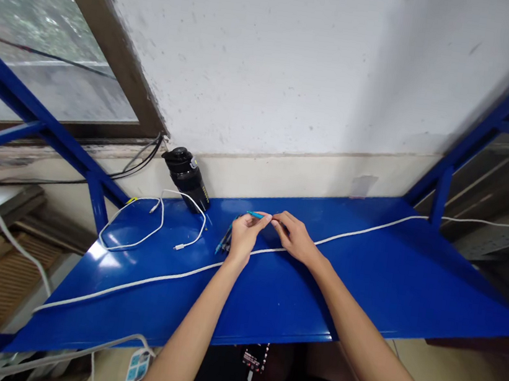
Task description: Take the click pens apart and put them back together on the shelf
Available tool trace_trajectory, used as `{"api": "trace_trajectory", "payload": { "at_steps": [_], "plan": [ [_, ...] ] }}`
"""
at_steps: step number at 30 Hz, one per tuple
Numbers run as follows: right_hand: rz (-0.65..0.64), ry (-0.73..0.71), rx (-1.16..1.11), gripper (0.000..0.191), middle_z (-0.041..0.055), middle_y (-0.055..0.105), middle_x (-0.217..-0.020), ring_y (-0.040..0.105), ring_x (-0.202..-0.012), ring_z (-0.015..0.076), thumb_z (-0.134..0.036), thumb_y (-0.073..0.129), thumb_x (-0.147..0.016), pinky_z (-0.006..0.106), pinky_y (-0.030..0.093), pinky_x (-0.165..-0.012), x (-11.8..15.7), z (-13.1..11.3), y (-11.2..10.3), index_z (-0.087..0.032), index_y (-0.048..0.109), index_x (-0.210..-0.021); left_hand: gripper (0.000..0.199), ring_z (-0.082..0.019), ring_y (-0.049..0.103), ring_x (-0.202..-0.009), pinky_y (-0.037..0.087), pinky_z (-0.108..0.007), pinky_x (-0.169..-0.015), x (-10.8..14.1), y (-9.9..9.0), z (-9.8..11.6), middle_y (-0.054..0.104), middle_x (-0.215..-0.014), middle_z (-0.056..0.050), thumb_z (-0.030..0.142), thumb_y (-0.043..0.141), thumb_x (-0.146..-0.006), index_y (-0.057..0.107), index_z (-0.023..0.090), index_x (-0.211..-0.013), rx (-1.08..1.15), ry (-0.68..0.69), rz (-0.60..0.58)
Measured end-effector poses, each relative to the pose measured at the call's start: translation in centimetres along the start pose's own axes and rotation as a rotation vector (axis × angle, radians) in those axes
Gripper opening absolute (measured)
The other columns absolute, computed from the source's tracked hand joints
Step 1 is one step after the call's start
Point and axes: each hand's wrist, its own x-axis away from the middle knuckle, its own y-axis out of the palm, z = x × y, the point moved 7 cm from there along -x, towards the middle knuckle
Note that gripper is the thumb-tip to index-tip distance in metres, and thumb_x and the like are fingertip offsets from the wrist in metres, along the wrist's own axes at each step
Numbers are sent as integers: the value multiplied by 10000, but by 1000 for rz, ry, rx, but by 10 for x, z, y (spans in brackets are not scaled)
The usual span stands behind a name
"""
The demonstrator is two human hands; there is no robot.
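"Over the blue surface [388, 277], my left fingers [263, 222] pinch a teal pen [255, 214], held up off the surface."

"And the right ones?"

"My right fingers [285, 221] are drawn narrow beside the pen's right end. Whether they grip some small part of it, I can't tell; the tips hide it."

"What could go wrong?"

"Mostly a slip. The pen is slim and only its short end shows past my thumb, so an uneven pull between the two sides might twist it loose. Anything small dropped from there could roll."

"Anything below to catch on?"

"More pens [220, 245] lie just under and beside my left palm, partly hidden. If I lower that wrist carelessly, I could scatter them. A white cord [347, 235] also runs beneath both hands, and a snagged sleeve or wrist might drag it."

"How's the room around you?"

"Tightest on my left: a black bottle [189, 180] stands near the pens, with a looped white cable [127, 249] beside it. A wide elbow swing could tip the bottle. Ahead, the wall [295, 96] closes off the back. Right of me the surface stretches broadly, crossed by the cord. The front edge [272, 339] passes under my forearms, so a rolling piece could go over it."
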Motion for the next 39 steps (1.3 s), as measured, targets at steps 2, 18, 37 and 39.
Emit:
{"api": "trace_trajectory", "payload": {
  "at_steps": [2,18,37,39],
  "plan": [
    [23,18,-15,185,62,688,-999,653,-859,220,-406,539,-1132,339,534,-786,1,2,1,-241,617,-1165,328,-245,768,-874,595,-381,-879,0,0,-1,838,-895,-76,428,986,-742,854,182,-915,2,-4,4],
    [22,-1,3,211,68,681,-998,645,-867,231,-391,472,-1170,372,509,-807,1,4,0,-246,624,-1184,341,-198,707,-826,533,-306,-767,0,-2,-3,816,-886,-65,436,966,-757,860,164,-933,-24,1,19],
    [-13,9,-23,289,57,664,-948,619,-841,227,-424,439,-1174,363,493,-795,1,6,2,-251,634,-1050,336,-185,688,-780,520,-307,-764,1,-2,-3,806,-837,-60,439,969,-764,868,164,-929,-37,-7,16],
    [-22,15,-29,310,55,672,-940,624,-838,226,-431,424,-1179,361,492,-799,1,4,2,-250,640,-1051,333,-184,685,-777,519,-308,-769,2,-2,-3,806,-831,-58,433,973,-759,872,165,-928,-32,-10,12]
  ]
}}
